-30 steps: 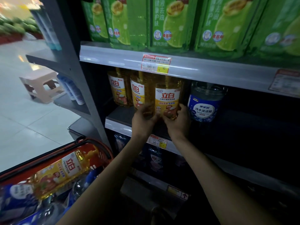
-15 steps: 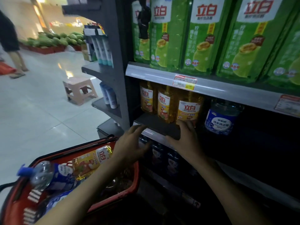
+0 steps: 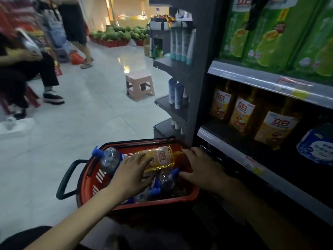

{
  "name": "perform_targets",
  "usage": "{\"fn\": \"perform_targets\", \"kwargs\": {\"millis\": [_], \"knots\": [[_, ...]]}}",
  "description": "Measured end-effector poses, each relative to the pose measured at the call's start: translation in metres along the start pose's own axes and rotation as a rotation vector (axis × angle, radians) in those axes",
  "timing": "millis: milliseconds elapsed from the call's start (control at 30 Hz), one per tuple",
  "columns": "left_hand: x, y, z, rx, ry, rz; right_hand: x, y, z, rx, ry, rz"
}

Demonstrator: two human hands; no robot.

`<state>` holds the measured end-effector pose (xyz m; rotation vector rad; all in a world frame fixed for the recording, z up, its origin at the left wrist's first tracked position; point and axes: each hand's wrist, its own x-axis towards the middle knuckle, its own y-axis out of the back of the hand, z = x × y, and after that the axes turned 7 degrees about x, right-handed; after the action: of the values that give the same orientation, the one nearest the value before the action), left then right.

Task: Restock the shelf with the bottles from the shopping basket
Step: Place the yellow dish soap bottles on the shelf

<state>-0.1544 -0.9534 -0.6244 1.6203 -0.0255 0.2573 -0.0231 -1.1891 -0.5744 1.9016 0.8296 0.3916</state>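
A red shopping basket [image 3: 84,177] with a black handle stands on the floor at the foot of the shelf. On top of its load lies a yellow bottle [image 3: 162,156] with a red and white label. My left hand [image 3: 133,170] holds its left part, fingers across the top and thumb at the lower edge. My right hand [image 3: 200,166] grips its right end. A clear bottle with a blue cap [image 3: 109,159] lies beside it, with more clear bottles underneath. Three matching yellow bottles [image 3: 275,127] stand on the middle shelf [image 3: 225,143].
A blue-labelled jug [image 3: 315,147] stands right of the yellow bottles. Green refill packs [image 3: 270,33] fill the shelf above. A pink stool [image 3: 139,85] stands on the tiled aisle. One person sits at the left [image 3: 21,69] and another stands behind [image 3: 75,24].
Both hands left the yellow bottle on the shelf, came down and left, and now hold the yellow bottle in the basket. My view swung left toward the aisle.
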Motion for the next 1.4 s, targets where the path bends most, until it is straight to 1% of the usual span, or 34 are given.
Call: {"fn": "perform_targets", "kwargs": {"millis": [67, 233, 367, 500, 667, 800, 1000, 1200, 1300, 1400], "knots": [[-0.008, -0.016, -0.018, 0.052, 0.033, -0.08, 0.013, -0.015, -0.015, -0.04, 0.047, -0.074], [-0.001, -0.04, -0.046, 0.17, 0.05, -0.181, 0.044, -0.05, -0.036, -0.17, 0.09, -0.264], [0.026, -0.06, -0.052, 0.185, 0.057, -0.215, 0.065, -0.069, -0.033, -0.264, 0.051, -0.342], [0.063, -0.078, -0.044, 0.207, 0.008, -0.247, 0.075, -0.073, -0.019, -0.262, -0.016, -0.4], [0.093, -0.102, -0.04, 0.225, 0.01, -0.288, 0.08, -0.071, -0.003, -0.229, -0.064, -0.414], [0.101, -0.113, -0.041, 0.26, 0.006, -0.274, 0.077, -0.071, 0.004, -0.241, -0.067, -0.42], [0.105, -0.122, -0.042, 0.251, 0.017, -0.27, 0.071, -0.067, 0.01, -0.222, -0.058, -0.424], [0.1, -0.11, -0.032, 0.052, 0.118, -0.234, 0.063, -0.058, 0.013, -0.179, -0.091, -0.415], [0.092, -0.102, -0.034, -0.004, 0.159, -0.221, 0.06, -0.053, 0.013, -0.201, -0.099, -0.403], [0.081, -0.093, -0.036, -0.047, 0.18, -0.152, 0.059, -0.051, 0.013, -0.187, -0.097, -0.408]]}}
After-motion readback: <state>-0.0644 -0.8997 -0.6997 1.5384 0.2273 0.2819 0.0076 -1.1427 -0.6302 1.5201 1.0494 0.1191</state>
